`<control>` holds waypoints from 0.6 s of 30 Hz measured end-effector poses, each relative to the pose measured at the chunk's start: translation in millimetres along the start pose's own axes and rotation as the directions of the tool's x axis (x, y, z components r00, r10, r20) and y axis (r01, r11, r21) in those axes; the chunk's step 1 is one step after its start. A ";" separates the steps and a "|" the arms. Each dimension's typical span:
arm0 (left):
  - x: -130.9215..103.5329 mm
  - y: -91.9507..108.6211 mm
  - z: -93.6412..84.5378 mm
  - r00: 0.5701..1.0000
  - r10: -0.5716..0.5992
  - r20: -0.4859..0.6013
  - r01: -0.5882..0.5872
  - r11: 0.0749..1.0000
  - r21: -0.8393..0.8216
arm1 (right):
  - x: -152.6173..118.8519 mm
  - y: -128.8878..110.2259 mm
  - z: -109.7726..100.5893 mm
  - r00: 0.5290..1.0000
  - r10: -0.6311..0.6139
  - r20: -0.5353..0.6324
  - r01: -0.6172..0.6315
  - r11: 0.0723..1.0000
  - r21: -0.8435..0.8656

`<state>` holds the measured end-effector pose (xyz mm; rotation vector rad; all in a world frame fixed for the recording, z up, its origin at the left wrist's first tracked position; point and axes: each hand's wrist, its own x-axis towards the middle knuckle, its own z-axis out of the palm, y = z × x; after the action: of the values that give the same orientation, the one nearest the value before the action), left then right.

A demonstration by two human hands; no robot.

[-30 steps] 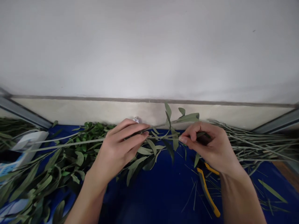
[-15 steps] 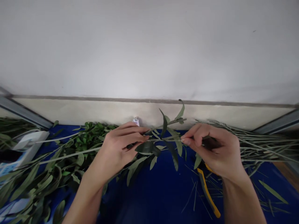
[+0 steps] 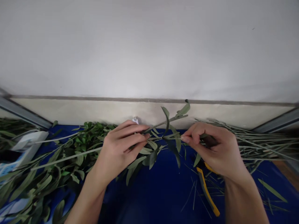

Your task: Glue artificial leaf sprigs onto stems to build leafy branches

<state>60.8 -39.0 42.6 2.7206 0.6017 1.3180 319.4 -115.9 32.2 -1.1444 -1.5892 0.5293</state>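
Note:
My left hand (image 3: 123,143) pinches the stems of a leafy green branch (image 3: 173,137) at the middle of the view, fingertips pressed together around them. To its right, my right hand (image 3: 210,140) is closed, with thumb and forefinger on the thin end of a stem of the same branch. One sprig with curled leaves (image 3: 183,109) points up and right in front of the pale wall strip. Other leaves hang down between my hands over the blue surface (image 3: 154,193). What lies under my right palm is partly hidden.
Yellow-and-grey handled pliers or cutters (image 3: 207,193) lie below my right hand. Bare stems (image 3: 263,144) are piled at the right, leafy branches (image 3: 46,177) at the left beside a white box (image 3: 35,143). A white wall (image 3: 149,49) stands behind.
The upper sprig has shifted slightly right and its leaves have turned. My left fingers have moved a little on the stems; my right hand keeps its pinch.

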 end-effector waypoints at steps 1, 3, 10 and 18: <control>0.0 0.0 0.8 1.000 0.011 -0.010 -0.011 1.000 -0.002 | 0.1 0.5 0.1 1.000 0.009 0.001 -0.009 1.000 0.004; 0.1 -0.1 2.1 0.999 0.029 -0.028 -0.029 1.000 -0.003 | 0.2 1.1 0.5 1.000 0.028 0.007 -0.028 1.000 0.006; -0.5 0.3 4.5 0.995 0.093 -0.035 -0.091 0.993 0.069 | 0.4 -0.1 -0.1 0.988 0.153 0.005 -0.154 0.988 0.011; -2.8 1.2 6.3 0.988 0.146 -0.049 -0.139 0.983 0.123 | 1.5 1.5 -3.2 0.950 0.309 0.035 -0.311 0.940 0.140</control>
<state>64.4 -40.5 36.7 2.8793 0.5139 1.4421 323.0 -114.6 32.8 -1.2896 -1.3620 0.8461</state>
